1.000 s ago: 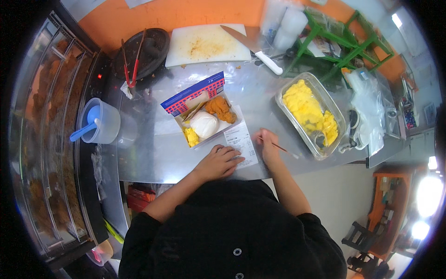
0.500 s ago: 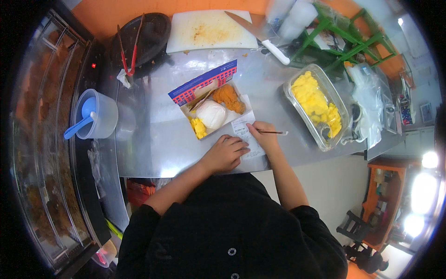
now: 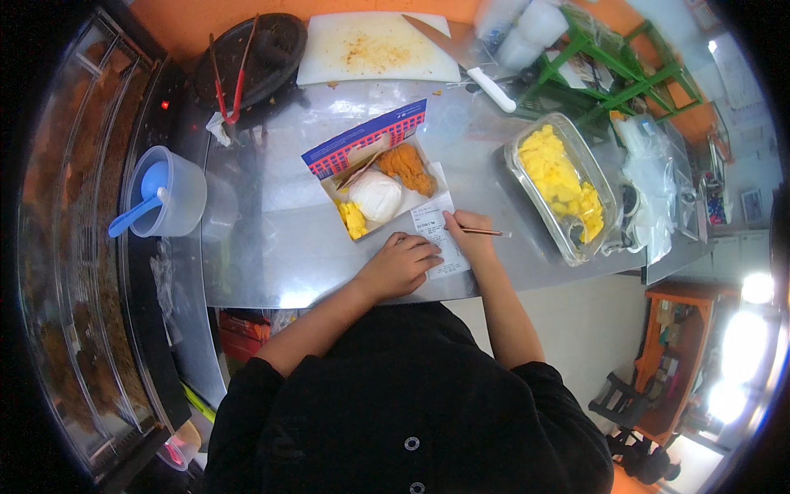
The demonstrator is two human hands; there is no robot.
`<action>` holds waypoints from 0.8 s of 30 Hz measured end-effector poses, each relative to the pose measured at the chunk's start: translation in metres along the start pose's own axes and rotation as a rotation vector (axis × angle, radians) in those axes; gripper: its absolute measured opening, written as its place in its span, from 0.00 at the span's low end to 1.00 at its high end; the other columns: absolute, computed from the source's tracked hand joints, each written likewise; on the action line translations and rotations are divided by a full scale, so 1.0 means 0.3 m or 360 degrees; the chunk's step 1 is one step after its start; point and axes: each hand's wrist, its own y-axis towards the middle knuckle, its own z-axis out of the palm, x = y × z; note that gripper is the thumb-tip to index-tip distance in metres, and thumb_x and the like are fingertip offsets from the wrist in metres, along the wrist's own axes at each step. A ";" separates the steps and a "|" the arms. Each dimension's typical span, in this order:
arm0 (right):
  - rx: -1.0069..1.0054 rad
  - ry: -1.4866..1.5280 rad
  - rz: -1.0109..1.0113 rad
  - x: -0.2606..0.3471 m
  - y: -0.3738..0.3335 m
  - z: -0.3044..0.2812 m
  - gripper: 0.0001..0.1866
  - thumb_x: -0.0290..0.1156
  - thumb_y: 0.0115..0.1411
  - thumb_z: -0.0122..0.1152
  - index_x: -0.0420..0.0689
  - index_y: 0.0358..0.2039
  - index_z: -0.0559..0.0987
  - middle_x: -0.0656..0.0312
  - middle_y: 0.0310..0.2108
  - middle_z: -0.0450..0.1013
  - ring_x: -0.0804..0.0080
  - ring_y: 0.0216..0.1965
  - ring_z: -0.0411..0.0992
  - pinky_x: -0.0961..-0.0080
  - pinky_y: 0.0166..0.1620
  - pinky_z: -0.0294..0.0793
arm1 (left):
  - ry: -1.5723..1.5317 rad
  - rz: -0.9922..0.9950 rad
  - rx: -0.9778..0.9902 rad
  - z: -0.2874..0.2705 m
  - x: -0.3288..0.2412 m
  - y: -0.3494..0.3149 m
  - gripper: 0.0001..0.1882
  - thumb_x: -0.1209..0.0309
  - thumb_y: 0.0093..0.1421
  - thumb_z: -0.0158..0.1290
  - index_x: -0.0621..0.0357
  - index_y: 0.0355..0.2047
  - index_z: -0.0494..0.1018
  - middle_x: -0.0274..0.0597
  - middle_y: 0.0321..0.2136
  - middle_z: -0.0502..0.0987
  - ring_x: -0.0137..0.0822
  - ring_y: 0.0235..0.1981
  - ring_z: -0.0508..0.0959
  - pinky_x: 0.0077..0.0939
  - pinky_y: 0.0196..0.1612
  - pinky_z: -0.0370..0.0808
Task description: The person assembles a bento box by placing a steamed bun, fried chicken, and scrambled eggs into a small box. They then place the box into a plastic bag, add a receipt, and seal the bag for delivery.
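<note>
My right hand grips a slim brown pen over a printed paper receipt lying on the metal counter. Against the receipt's left side lies my left hand, palm down, fingers stretched out onto the paper and holding nothing. Just beyond both hands sits an open cardboard meal box with its blue and red patterned lid raised. Inside are a white paper-wrapped round bundle, a piece of fried chicken and some yellow scrambled egg.
To the right stands a clear tray of scrambled egg. A knife overlaps the white cutting board at the back, near red-handled tongs on a black round plate. A plastic tub with a blue scoop is left.
The view has shifted slightly. My right hand, still gripping the pen, has moved a little to the right over the receipt; my left hand stays on the paper's left side.
</note>
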 end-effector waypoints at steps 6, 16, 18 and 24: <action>0.0046 -0.0057 -0.0113 0.005 0.000 0.004 0.20 0.34 0.57 0.63 0.39 0.14 0.67 0.53 0.12 0.61 0.61 0.13 0.58 0.67 0.20 0.60 | -0.0011 0.0005 -0.0033 0.004 0.001 -0.005 0.21 0.73 0.47 0.55 0.49 0.45 0.74 0.33 0.48 0.73 0.36 0.52 0.70 0.38 0.53 0.64; -0.0095 -0.0025 0.0182 0.000 -0.023 -0.019 0.16 0.31 0.60 0.59 0.35 0.17 0.75 0.55 0.14 0.70 0.76 0.15 0.64 0.74 0.22 0.63 | -0.0005 -0.0019 -0.0047 0.003 -0.011 -0.007 0.21 0.74 0.48 0.54 0.51 0.45 0.74 0.34 0.48 0.73 0.36 0.53 0.69 0.37 0.53 0.64; -0.0068 0.0028 0.0178 -0.002 -0.032 -0.021 0.16 0.30 0.59 0.59 0.35 0.17 0.74 0.56 0.14 0.70 0.77 0.15 0.63 0.74 0.22 0.62 | 0.0011 -0.0020 -0.0042 0.004 -0.012 -0.009 0.21 0.74 0.48 0.55 0.51 0.45 0.75 0.34 0.49 0.73 0.38 0.55 0.68 0.39 0.54 0.64; -0.0103 0.0035 0.0122 0.006 -0.035 -0.010 0.17 0.30 0.59 0.60 0.34 0.16 0.71 0.58 0.12 0.66 0.79 0.15 0.59 0.74 0.21 0.60 | 0.0096 -0.0008 -0.0040 0.005 -0.010 -0.011 0.19 0.73 0.49 0.55 0.50 0.45 0.75 0.35 0.50 0.72 0.45 0.60 0.64 0.46 0.60 0.61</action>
